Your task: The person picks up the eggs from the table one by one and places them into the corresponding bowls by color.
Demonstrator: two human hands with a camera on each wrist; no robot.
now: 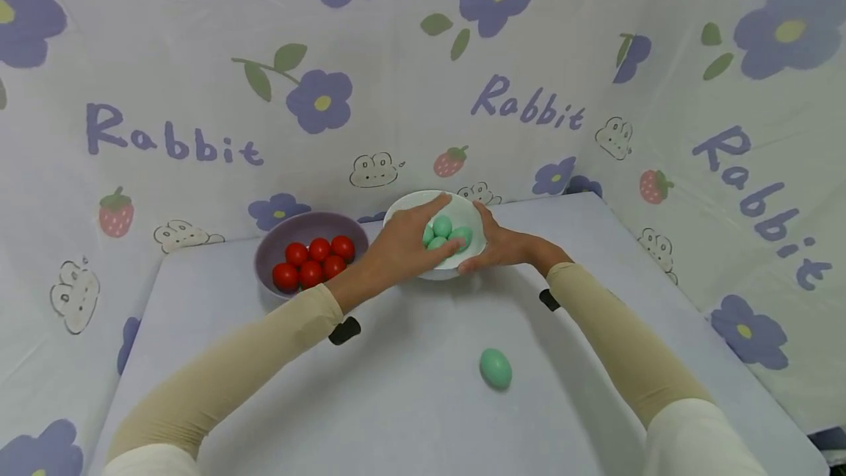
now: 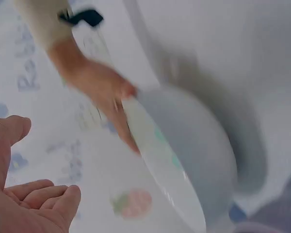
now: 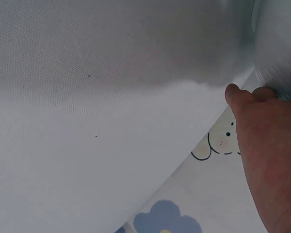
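A white bowl point(image 1: 471, 214) with several pale green eggs point(image 1: 442, 225) in it stands at the back middle of the table. My right hand point(image 1: 504, 242) grips its right rim, thumb on the near side and fingers on the far side. My left hand point(image 1: 406, 242) is over the bowl's left part, hiding some of the eggs. In the left wrist view that hand point(image 2: 31, 194) has thumb and fingers spread apart, with nothing between them, apart from the bowl point(image 2: 194, 131). One more green egg point(image 1: 496, 369) lies on the table in front.
Left of the white bowl is a purple bowl point(image 1: 267, 248) holding several red balls point(image 1: 311, 274), close to my left forearm. A patterned cloth point(image 1: 396, 94) hangs behind the white table point(image 1: 410, 402) and along its right side.
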